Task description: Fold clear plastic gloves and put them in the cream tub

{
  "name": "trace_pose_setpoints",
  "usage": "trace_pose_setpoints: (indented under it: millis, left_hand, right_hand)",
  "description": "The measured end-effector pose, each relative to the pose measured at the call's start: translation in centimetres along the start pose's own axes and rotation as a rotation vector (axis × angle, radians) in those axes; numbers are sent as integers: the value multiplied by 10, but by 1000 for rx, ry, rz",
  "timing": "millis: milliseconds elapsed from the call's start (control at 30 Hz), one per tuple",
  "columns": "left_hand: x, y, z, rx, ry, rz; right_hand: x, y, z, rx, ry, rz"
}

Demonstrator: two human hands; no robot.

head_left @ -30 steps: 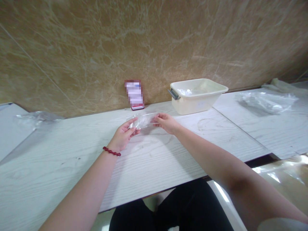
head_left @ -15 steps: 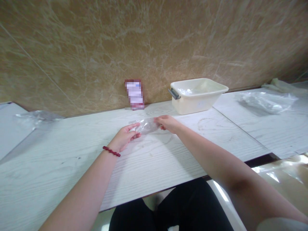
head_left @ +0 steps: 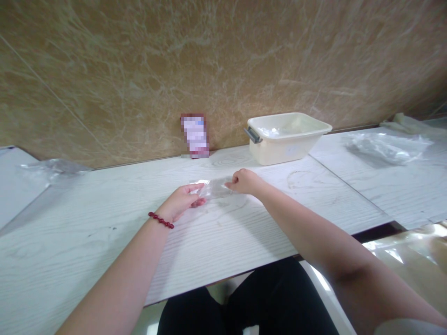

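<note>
A small clear plastic bag lies nearly flat on the white wood-grain table, between my two hands. My left hand, with a dark red bead bracelet at the wrist, has the bag's left end between its thumb and fingers. At the right end, my right hand has its fingers curled in and its thumb pointing left, closed at the bag's edge.
Behind my right hand stands a cream tub with a grey handle and clear plastic inside. A blurred phone-like object leans on the wall. Crumpled clear plastic lies at far left and right. A white box is leftmost.
The bag now lies flatter and slightly nearer me. My right hand's fingers have curled in more, and my left hand has shifted slightly toward me.
</note>
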State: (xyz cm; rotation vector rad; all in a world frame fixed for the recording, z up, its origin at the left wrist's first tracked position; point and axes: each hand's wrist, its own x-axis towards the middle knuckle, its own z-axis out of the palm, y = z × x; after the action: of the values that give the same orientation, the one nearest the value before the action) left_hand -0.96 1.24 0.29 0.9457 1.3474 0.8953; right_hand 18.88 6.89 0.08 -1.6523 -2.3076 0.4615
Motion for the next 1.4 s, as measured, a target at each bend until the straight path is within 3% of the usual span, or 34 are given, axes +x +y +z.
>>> trace_pose_setpoints:
  millis: [133, 200, 300, 433, 567, 733, 967, 1300, 1400]
  left_hand:
    - [-2, 0, 4, 25, -8, 13]
    - [-5, 0, 9, 8, -44, 3]
    - [-9, -2, 17, -42, -113, -5]
    - [-10, -7, 24, -74, -214, 64]
    - [-9, -8, 24, -81, -256, 82]
    - [-12, -4, 24, -95, -237, 22]
    - [-9, -5, 12, -109, -315, -46]
    - [-11, -2, 3, -85, -303, -43]
    - [-11, 0, 3, -78, -288, -34]
  right_hand:
    - [-6, -8, -2, 114, 293, -87]
    - [-12, -18, -2, 221, 336, -215]
    - [-24, -36, 4, 327, 250, -357]
    - [-35, -51, 25, 286, 71, -380]
    - [-35, -52, 41, 150, -49, -321]
    - [-35, -47, 39, -23, -91, -229]
    - [-31, -35, 35, -140, -64, -136]
    - [-17, -10, 28, -148, -102, 68]
    - [-9, 0, 19, -120, 7, 152]
